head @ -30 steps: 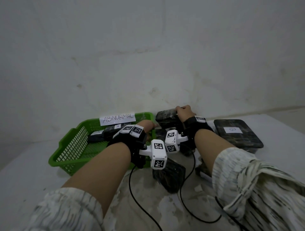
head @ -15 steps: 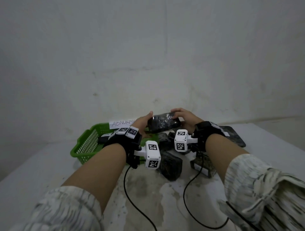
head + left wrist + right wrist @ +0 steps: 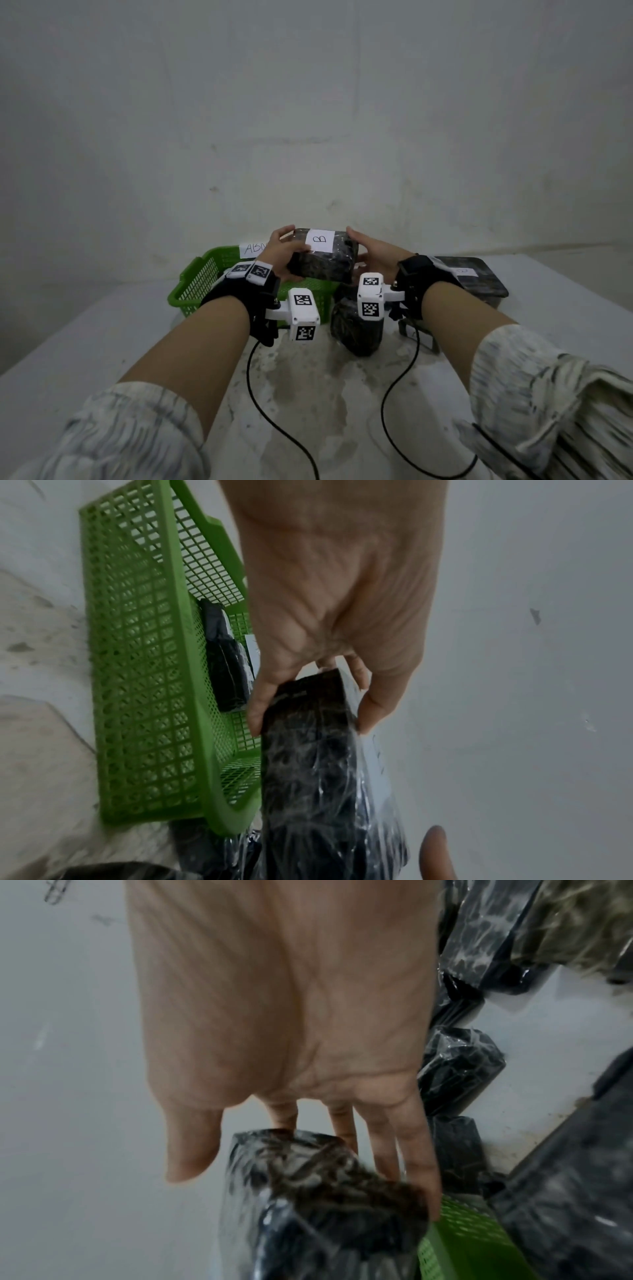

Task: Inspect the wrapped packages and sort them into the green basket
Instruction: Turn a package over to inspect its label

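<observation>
Head view. At frame centre, a wrapped package point(image 3: 322, 258) with a white label reading "B" point(image 3: 320, 241) is held up between both hands, above the right end of the green basket point(image 3: 198, 287). The left hand point(image 3: 279, 255) clamps the package's left end between thumb and fingers; the right hand point(image 3: 371, 253) lies against its right end with straighter fingers. A paper tag point(image 3: 252, 249) on the basket's far rim is partly hidden by the left hand. Below the held package, a second package point(image 3: 356, 330) rests on the table point(image 3: 102, 342), partly screened by the wrist cameras. A flat dark box point(image 3: 479, 281) lies at right behind the right wrist.

Left wrist view. The left hand point(image 3: 337, 601) grips the package point(image 3: 325, 777), thumb on one face and fingers on the other. The basket point(image 3: 137, 669) fills the left of the frame; only this view shows a dark package point(image 3: 227, 664) lying inside it.

Right wrist view. The right hand point(image 3: 284, 1015) touches the package point(image 3: 325, 1204) with extended fingers, thumb clear of it. The basket's corner point(image 3: 459, 1245) shows at lower right. Along the right edge, several more packages point(image 3: 459, 1069) lie on the table, screened in the head view.
</observation>
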A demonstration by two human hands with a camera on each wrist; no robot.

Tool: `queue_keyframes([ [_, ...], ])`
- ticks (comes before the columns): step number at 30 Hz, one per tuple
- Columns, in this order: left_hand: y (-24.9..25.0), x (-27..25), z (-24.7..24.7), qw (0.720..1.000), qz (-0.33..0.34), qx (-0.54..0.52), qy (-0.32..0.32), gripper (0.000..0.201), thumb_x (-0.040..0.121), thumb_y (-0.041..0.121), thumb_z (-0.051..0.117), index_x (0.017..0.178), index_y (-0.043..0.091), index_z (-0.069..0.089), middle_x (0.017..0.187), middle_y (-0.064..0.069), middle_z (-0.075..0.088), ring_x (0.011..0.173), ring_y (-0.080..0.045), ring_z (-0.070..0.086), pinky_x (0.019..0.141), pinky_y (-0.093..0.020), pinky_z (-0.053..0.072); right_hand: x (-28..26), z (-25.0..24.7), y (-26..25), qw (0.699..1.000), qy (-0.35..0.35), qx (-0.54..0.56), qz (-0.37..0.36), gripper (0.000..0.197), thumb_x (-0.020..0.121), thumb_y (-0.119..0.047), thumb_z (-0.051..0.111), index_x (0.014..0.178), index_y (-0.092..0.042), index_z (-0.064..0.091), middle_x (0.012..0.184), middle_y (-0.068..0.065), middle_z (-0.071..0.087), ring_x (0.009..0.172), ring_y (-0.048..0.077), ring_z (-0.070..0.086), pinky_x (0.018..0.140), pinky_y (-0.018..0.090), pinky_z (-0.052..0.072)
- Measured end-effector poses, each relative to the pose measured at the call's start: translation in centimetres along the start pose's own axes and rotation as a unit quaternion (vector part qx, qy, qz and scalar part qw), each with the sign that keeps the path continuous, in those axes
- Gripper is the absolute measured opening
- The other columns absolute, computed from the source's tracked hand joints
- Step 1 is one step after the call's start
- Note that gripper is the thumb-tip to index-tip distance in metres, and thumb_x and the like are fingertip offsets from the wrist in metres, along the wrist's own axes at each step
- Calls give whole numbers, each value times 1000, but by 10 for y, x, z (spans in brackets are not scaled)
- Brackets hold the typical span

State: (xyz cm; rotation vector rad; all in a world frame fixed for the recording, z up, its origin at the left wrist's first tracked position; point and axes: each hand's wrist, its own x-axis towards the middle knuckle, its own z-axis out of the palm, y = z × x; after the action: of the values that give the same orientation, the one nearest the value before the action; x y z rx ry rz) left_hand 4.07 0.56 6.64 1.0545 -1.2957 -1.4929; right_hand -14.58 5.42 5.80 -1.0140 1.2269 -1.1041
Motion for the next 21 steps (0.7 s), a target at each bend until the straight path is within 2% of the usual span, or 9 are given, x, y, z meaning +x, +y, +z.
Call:
queue_keyframes([
  [3, -3, -2, 4, 1000, 14, -13, -9, 64, 84, -8, 56, 137, 19, 34, 139, -7, 44, 125, -34, 43, 91, -65, 41, 4, 6, 5, 1000, -6, 5, 13, 58, 92, -58, 45, 131, -15, 55, 125, 11, 60, 106, 29, 60, 92, 43, 51],
  [4, -2, -2, 6, 1000, 17, -19, -10, 63, 84, -8, 56, 137, 18, 34, 135, -9, 47, 120, -34, 47, 90, -61, 44, 4, 8, 5, 1000, -1, 18, 12, 55, 93, -54, 47, 128, -14, 57, 126, 12, 60, 110, 30, 59, 97, 46, 48],
  [7, -2, -1, 6, 998, 24, -57, 7, 59, 84, -2, 62, 133, 16, 36, 111, -15, 55, 90, -28, 59, 79, -46, 51, 2, 7, 3, 998, 19, 53, 2, 29, 96, -39, 50, 100, -11, 60, 98, 10, 62, 88, 27, 60, 84, 46, 49],
  [8, -2, 0, 7, 997, 27, -65, 17, 59, 83, 0, 64, 133, 13, 36, 111, -16, 55, 90, -28, 59, 81, -46, 52, 2, 6, 3, 998, 18, 58, 1, 25, 96, -36, 51, 97, -12, 59, 94, 10, 61, 86, 28, 60, 84, 47, 49],
  [10, -3, 4, 7, 996, 34, -83, 27, 63, 80, 3, 69, 134, 3, 37, 121, -21, 55, 98, -30, 60, 81, -44, 54, 2, 4, 3, 998, 0, 60, 6, 22, 94, -33, 55, 101, -12, 60, 100, 13, 63, 92, 32, 61, 90, 51, 47],
  [13, -10, 18, 9, 996, 27, -70, 45, 77, 69, 17, 79, 134, 0, 42, 126, -24, 57, 99, -30, 61, 63, -32, 54, 2, 2, 2, 998, -5, 57, 10, 32, 89, -30, 62, 115, -11, 58, 120, 19, 59, 107, 39, 60, 93, 55, 48],
  [16, -6, 7, 15, 999, -5, -32, 31, 94, 59, 42, 82, 138, 16, 38, 129, -11, 53, 112, -37, 55, 72, -45, 51, 3, 2, 2, 997, -4, 72, -3, 25, 91, -28, 59, 106, -8, 61, 109, 18, 64, 94, 37, 63, 84, 49, 54],
  [19, -5, -3, 23, 999, -29, -28, 0, 82, 80, 27, 73, 143, 22, 21, 130, -13, 44, 117, -41, 49, 76, -52, 48, 4, 8, 1, 993, 8, 117, -31, 20, 93, -26, 57, 101, -9, 62, 102, 15, 66, 88, 30, 64, 69, 40, 58],
  [21, -7, -2, 26, 998, -25, -54, -18, 74, 85, 17, 67, 144, 18, 22, 133, -17, 49, 109, -37, 55, 76, -50, 50, 6, 11, 3, 992, 16, 118, -49, 18, 92, -25, 59, 101, -10, 62, 99, 11, 65, 85, 27, 62, 63, 34, 59],
])
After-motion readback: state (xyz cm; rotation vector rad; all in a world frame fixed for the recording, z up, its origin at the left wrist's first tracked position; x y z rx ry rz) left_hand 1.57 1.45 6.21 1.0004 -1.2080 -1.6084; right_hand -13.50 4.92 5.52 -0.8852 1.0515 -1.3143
